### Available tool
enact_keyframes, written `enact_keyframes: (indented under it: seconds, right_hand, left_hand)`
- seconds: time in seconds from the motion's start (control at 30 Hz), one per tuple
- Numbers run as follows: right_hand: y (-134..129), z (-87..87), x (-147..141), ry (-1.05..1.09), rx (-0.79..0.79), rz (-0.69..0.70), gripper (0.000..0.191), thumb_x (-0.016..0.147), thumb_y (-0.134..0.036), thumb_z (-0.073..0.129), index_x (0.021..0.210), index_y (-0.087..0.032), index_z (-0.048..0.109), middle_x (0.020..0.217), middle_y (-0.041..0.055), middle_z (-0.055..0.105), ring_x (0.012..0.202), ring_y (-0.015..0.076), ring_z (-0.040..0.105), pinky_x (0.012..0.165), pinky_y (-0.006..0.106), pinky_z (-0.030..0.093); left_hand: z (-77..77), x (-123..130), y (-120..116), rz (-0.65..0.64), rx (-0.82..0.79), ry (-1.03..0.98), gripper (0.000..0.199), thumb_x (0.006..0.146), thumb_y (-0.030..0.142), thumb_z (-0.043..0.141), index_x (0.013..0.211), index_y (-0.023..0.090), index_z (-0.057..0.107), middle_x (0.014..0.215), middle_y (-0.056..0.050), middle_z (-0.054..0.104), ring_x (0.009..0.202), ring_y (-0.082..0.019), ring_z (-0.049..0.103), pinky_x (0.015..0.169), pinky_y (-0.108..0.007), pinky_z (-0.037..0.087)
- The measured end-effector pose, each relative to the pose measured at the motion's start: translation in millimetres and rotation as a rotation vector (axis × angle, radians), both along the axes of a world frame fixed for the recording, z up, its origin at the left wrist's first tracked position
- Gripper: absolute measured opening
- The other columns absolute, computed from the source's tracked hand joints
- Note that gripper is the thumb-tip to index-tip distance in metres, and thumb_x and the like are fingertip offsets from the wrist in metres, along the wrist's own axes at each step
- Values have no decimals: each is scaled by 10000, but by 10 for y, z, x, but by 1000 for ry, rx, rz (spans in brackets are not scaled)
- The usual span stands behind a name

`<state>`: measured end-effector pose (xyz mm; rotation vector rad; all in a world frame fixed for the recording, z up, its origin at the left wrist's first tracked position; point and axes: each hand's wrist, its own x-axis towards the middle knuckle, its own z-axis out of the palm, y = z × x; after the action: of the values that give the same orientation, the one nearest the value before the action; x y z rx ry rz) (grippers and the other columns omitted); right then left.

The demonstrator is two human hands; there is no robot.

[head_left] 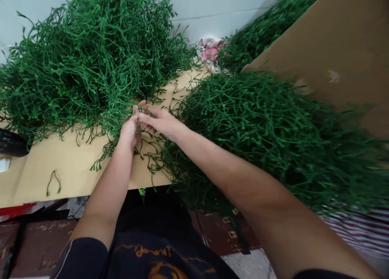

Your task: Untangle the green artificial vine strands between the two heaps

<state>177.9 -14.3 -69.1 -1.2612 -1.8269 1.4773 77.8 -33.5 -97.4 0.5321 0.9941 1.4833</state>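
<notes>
Both hands meet at frame centre: left hand [130, 127] and right hand [159, 121] each pinch thin green plastic stems [138, 123] beside the upper-left heap [88, 56].

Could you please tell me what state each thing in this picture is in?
left hand: pinching a green stem
right hand: fingers on the same stem
green stem: held between both hands
left pile: heaped, tangled
right pile: heaped
loose stem: lying alone on cardboard

Workshop: heaped green plastic stems [91, 56]
</notes>
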Motion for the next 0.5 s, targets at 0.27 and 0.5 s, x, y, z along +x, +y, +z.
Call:
enact_keyframes:
  seconds: [0.27, 0.5]
  right_hand:
    - [-68, -104, -6, 363, -216, 5, 306, 722, -275, 677, 573, -164, 433, 463, -73, 399, 446, 41, 319, 480, 215, 239]
    - [-77, -165, 172, 308, 1, 166, 318, 778, -328, 570, 576, -180, 374, 531, -64, 321, 553, 67, 315, 557, 215, 295]
  left_hand:
    - [46, 6, -27, -106, 13, -19, 370, 940, 343, 328, 1121, 185, 607, 1103, -57, 682, 1039, -168, 630, 823, -276, 528]
    - [-49, -14, 29, -43, -105, -25, 287, 903, 314, 431, 925, 144, 661, 944, -71, 728, 984, -177, 664, 822, -273, 540]
